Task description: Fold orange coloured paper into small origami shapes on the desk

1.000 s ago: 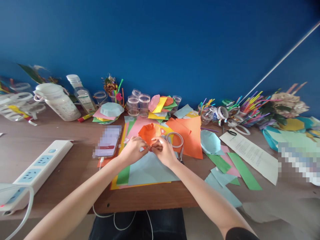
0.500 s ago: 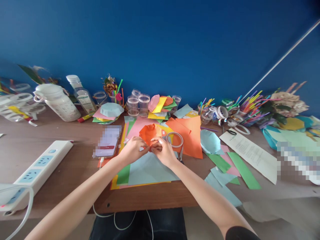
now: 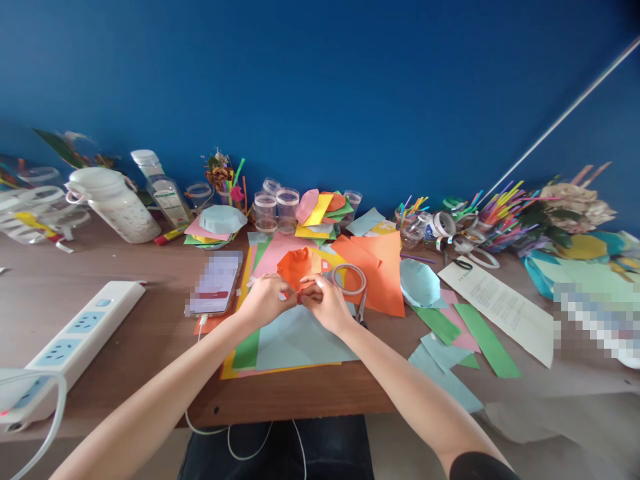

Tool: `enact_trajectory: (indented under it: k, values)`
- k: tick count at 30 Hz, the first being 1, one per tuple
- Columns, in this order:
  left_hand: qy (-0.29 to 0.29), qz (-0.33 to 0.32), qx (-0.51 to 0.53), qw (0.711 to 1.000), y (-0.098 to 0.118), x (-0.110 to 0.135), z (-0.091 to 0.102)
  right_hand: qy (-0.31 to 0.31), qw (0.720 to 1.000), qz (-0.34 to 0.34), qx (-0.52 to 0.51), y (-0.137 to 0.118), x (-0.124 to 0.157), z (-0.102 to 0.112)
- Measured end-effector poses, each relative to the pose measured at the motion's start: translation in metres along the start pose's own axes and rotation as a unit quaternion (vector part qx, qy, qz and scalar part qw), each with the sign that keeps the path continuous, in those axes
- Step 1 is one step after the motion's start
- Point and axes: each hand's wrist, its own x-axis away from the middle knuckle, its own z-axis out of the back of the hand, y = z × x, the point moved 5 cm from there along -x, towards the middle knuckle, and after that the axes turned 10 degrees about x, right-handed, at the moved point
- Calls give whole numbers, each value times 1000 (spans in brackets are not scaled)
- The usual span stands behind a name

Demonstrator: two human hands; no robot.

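Observation:
Both hands meet over a stack of coloured paper sheets (image 3: 295, 343) at the middle of the wooden table (image 3: 150, 320). My left hand (image 3: 265, 300) pinches the near edge of a folded orange paper piece (image 3: 299, 264). My right hand (image 3: 327, 301) pinches the same piece from the right, fingers curled together. A roll of clear tape (image 3: 350, 279) lies just beyond my right hand. A phone (image 3: 216, 283) lies left of my left hand, its cable running off the table's front edge.
A white power strip (image 3: 75, 333) lies at the left front. A white jug (image 3: 113, 203), bottle, clear cups and straws line the blue wall. Orange sheets (image 3: 380, 270), a pale blue paper bowl (image 3: 419, 283), green strips and a printed sheet (image 3: 500, 307) lie to the right.
Almost nothing has moved. The fingertips of both hands shifted slightly on the orange paper piece, which tilted a little.

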Motion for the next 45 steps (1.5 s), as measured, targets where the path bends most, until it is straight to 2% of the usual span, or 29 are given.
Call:
enact_trajectory:
  k: [6,13,16,20,22,24,27,30,32,36,39,41,42,45]
  values:
    - [42,4,0,999,0,1,3,6,1000,-8,-23,4,-3,1]
    - [117,47,1,992,-3,1,27,40,999,-22,-11,6,-5,11]
    - [97,70,-32,992,-10,1,31,55,998,-32,-17,11,-7,15]
    - [46,80,-178,980,-18,2,28,70,995,-41,-50,20,-12,20]
    - [42,80,-229,969,-18,3,26,73,992,-45,-89,23,-14,22]
    - [59,56,-243,967,-12,4,25,71,987,-57,-134,25,-15,22]
    - [80,-40,-215,973,3,4,20,68,977,-82,-184,25,-15,21]
    - [64,-126,-177,974,12,5,8,52,974,-89,-203,21,-14,18]
    - [52,-150,-165,973,12,5,1,36,975,-90,-200,18,-12,16]
    - [51,-157,-149,975,4,4,-6,32,989,-84,-114,13,-9,17]
    - [56,-142,-140,978,-2,3,-6,91,994,-1,52,3,-7,29]
    - [51,-132,-145,979,-4,3,-6,123,972,91,178,-8,-5,35]
    - [48,-129,-148,979,-4,3,-7,119,956,137,231,-12,-4,34]
    - [41,-119,-150,981,-6,3,-8,50,915,231,327,-15,-4,25]
